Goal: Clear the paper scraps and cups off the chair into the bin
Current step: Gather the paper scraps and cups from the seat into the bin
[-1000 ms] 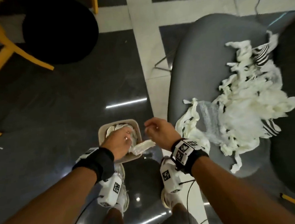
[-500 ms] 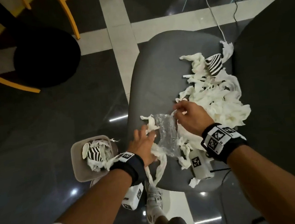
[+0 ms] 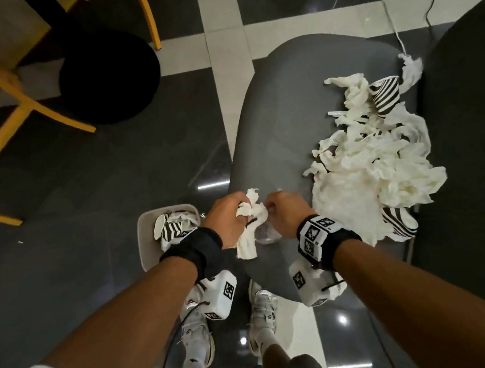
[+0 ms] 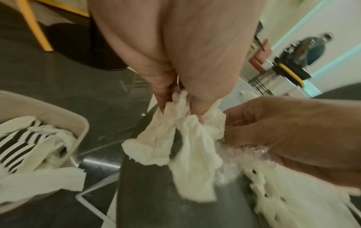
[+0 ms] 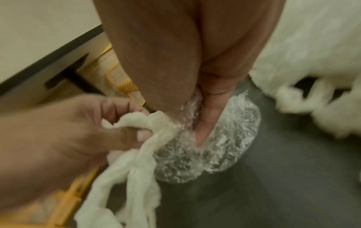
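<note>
A grey chair [image 3: 285,115] carries a heap of white paper scraps [image 3: 374,166] and two striped cups [image 3: 386,95] [image 3: 400,224]. At the chair's near left edge my left hand [image 3: 232,217] grips a bunch of white paper strips [image 4: 175,134] that hang down. Beside it my right hand [image 3: 282,215] holds crumpled clear plastic wrap [image 5: 218,141]; its fingers are curled into the wrap. The beige bin [image 3: 147,245] stands on the floor left of the chair, with a striped cup [image 3: 170,229] and paper in it.
A black round base [image 3: 109,78] and yellow chair legs [image 3: 22,97] stand on the dark floor to the left. A second dark seat [image 3: 471,134] borders the chair on the right. A cable [image 3: 387,9] runs behind. My shoes [image 3: 261,314] are below the chair's front.
Both hands went from the bin to the chair, gathered paper strips and plastic wrap, and now hold them bunched together at the chair's left edge, nearer the bin.
</note>
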{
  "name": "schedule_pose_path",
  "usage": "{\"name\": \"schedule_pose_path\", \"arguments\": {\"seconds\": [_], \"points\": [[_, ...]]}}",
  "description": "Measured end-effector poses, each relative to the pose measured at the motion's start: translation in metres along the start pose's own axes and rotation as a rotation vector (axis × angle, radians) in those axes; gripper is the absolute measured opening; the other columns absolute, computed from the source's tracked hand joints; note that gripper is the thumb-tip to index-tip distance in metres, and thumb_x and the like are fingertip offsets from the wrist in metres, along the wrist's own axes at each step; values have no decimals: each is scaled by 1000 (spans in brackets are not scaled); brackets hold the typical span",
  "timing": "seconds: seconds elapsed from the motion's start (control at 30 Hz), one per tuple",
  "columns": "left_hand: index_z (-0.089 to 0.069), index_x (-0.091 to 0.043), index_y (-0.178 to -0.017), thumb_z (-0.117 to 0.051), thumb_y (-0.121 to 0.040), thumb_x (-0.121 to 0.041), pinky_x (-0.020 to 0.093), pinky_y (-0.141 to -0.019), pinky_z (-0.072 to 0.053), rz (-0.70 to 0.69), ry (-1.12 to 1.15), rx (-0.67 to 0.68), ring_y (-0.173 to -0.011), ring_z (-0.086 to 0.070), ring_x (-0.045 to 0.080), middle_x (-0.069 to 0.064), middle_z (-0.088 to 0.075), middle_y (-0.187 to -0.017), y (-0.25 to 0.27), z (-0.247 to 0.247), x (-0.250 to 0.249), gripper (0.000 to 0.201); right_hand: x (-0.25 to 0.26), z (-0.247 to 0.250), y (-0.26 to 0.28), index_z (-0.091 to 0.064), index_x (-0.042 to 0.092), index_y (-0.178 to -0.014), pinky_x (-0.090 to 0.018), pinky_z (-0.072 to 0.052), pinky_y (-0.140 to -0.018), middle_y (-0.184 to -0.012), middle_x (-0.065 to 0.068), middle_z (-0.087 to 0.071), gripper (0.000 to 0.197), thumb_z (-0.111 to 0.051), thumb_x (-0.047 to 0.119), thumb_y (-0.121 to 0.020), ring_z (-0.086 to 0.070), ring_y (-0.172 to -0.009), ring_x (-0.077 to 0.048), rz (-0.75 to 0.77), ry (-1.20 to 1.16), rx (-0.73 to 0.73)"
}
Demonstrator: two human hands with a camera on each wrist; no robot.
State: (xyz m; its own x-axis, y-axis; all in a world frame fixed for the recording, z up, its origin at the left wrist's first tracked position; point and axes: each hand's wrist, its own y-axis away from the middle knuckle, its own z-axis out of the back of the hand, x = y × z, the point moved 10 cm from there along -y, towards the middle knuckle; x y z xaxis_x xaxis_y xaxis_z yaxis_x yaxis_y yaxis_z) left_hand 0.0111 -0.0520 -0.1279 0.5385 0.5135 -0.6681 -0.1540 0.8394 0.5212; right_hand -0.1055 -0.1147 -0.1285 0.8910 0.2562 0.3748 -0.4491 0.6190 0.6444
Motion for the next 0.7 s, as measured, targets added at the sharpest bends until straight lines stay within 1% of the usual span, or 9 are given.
{"name": "schedule_pose_path", "arguments": {"seconds": [0.03,0.1,0.2,0.23,0.3,0.4,0.53,0.67,0.7], "points": [[-62,-24,-95,-66,-86,-10,21,-71,-46,41,46,-20,-86,-65,16,-4,-70,-95,5,7,16,17,8,-4,-1,-72,16,-104,-29,-50,-81,-105,-8,-72,24,-52,13,-91,-66,-97,-28,-18,-96,-13],[-63,-26,-99,-65,-87,-12,24,-73,-48,131,119,-76,-90,-66,15,-4,-70,-99,18,26,52,18,33,-13,-6,-73,19,-101,-22,-47,-77,-99,-2,-71,23,-54,11,-89,-63,-88,-19,-28,-278,-46],[-66,-22,-103,-62,-89,-11,29,-82,-51,260,174,-175,-97,-67,18,-3,-72,-105,39,59,115,18,87,-45,-22,-73,20,-97,-20,-47,-76,-93,3,-70,23,-55,8,-89,-64,-86,-14,17,-447,-11],[-67,-20,-105,-63,-89,-12,30,-84,-51,295,184,-203,-100,-67,19,-2,-72,-108,45,67,137,18,104,-60,-30,-73,23,-93,-21,-49,-78,-94,4,-71,22,-56,11,-89,-66,-88,-14,32,-455,5],[-68,-16,-110,-65,-90,-14,25,-83,-45,371,191,-227,-100,-64,18,-2,-69,-111,53,77,181,20,131,-98,-49,-71,25,-90,-22,-53,-81,-99,3,-72,20,-54,16,-88,-69,-92,-15,46,-441,47],[-64,-14,-120,-67,-91,-15,23,-82,-41,461,186,-229,-98,-57,15,-4,-62,-112,52,76,245,30,151,-160,-77,-70,25,-98,-26,-55,-86,-105,-1,-71,21,-53,16,-90,-68,-96,-19,23,-416,136],[-64,-15,-123,-71,-88,-21,26,-84,-45,541,257,-205,-105,-63,21,4,-68,-121,36,51,312,36,145,-227,-114,-69,24,-104,-21,-45,-83,-115,0,-68,23,-52,14,-92,-65,-104,-21,-34,-322,170],[-58,-19,-128,-69,-91,-25,25,-82,-41,581,327,-156,-103,-58,18,0,-63,-120,16,23,348,39,131,-275,-148,-65,27,-101,-27,-48,-86,-112,0,-67,18,-53,16,-94,-64,-102,-23,-77,-265,195],[-55,-21,-132,-68,-91,-25,25,-83,-41,595,377,-145,-105,-58,18,0,-62,-124,11,16,354,43,129,-286,-157,-63,27,-100,-27,-48,-86,-110,0,-67,15,-54,17,-93,-63,-101,-21,-72,-256,211]]}}
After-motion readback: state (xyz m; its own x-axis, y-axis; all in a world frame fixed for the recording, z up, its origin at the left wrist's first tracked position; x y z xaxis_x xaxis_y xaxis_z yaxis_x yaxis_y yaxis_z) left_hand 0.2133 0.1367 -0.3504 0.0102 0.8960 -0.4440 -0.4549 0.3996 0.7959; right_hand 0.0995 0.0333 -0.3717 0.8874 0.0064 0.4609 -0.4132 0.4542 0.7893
